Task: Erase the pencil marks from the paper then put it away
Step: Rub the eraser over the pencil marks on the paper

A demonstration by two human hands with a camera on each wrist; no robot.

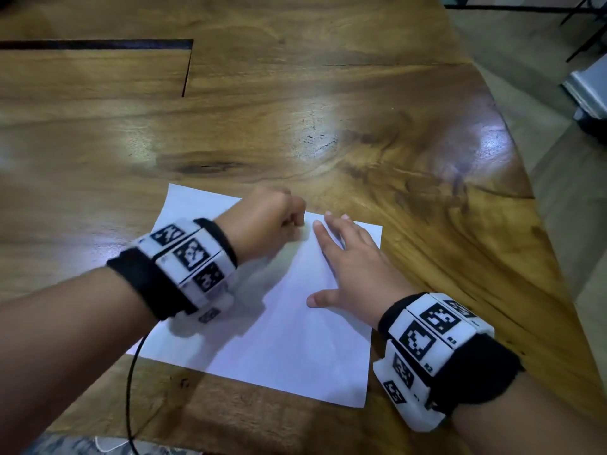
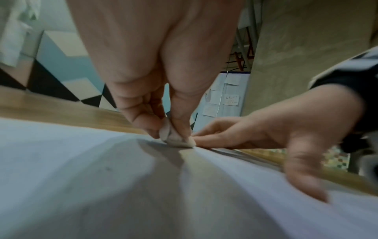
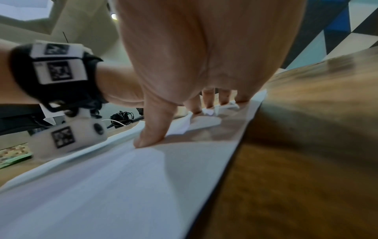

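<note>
A white sheet of paper (image 1: 289, 330) lies on the wooden table (image 1: 295, 110), near its front right. My left hand (image 1: 272, 218) pinches a small white eraser (image 2: 174, 137) between thumb and fingers and presses it onto the paper near the far edge. In the head view the eraser is hidden under that hand. My right hand (image 1: 348, 261) lies flat on the paper's right part, fingers spread and straight, thumb (image 3: 151, 129) pressed down. I make out no pencil marks in these blurred frames.
The table's right edge (image 1: 532, 205) curves close beside the paper, with floor beyond. A black cable (image 1: 131, 389) runs from my left wrist over the front edge. A dark slot (image 1: 98, 44) is cut into the tabletop at the far left.
</note>
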